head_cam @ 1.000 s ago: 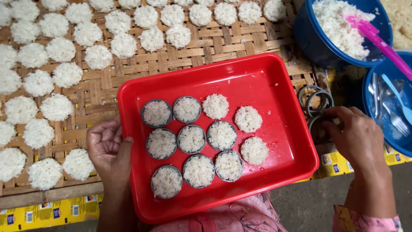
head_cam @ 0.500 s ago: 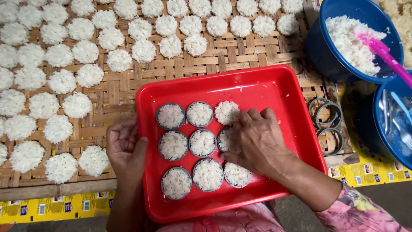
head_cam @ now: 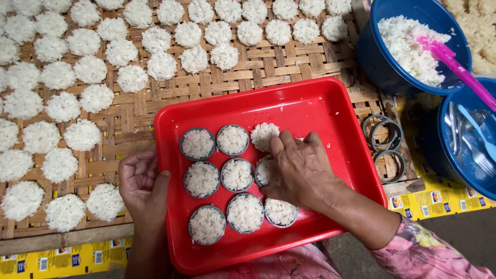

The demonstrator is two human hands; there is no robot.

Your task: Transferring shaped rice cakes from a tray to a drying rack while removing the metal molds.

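Red tray sits on the woven mat, near edge overhanging toward the person's lap. Free tray floor: a wide bare strip along the far rim and down the right side; left and near margins are narrow. Right of the tray, three empty ring moulds lie on the mat, just beside the tray wall. Beyond them, a blue bowl of rice w/ a pink spoon, and a second blue bowl holding utensils in water, at the frame's right edge.

Left hand grips the tray's left rim, thumb hooked over the lip inside, fingers curled underneath, outside the wall.

Right hand lies palm down over the right column of rice cakes, fingers loosely bent and spread, fingertips pressing at the middle-row cake. Cannot tell if it actually holds anything; the palm hides that spot. The ringless cake lies just beyond the fingertips; another ringed one sits just under the wrist.

Six more ringed cakes fill the left and centre columns, close-packed, approx. touching.

Mat beyond and to the left carries rows of unmoulded rice cakes; an uncovered patch of weave lies directly beyond the tray's far rim.
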